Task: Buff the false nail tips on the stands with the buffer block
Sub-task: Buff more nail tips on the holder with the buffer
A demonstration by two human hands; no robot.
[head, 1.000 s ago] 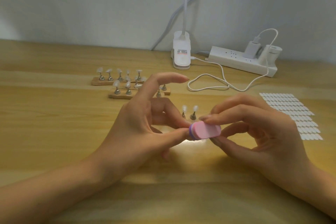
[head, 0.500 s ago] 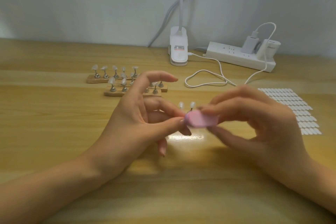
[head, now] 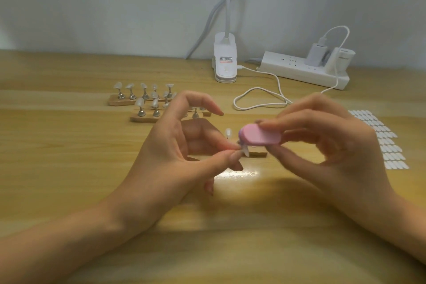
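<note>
Buffing is judged under way: the buffer block (head: 260, 137), pinched in the grip of the right hand (head: 341, 145), is held just above the stand (head: 258, 154), against a nail tip (head: 245, 152) pinched by the left hand (head: 175, 157); light strokes are needed next.

A pink buffer (head: 261, 137) edged in purple, above a honey-yellow, banded wood-grain desk (head: 69, 168). Milky-clear nail tips (head: 139, 102) top silver-and-tan stands (head: 147, 119). Lamp clip (head: 225, 69), power strip (head: 299, 71), cable (head: 258, 105) and rows of ovals (head: 382, 140) are white; the wall (head: 115, 7) is pale grey.
</note>
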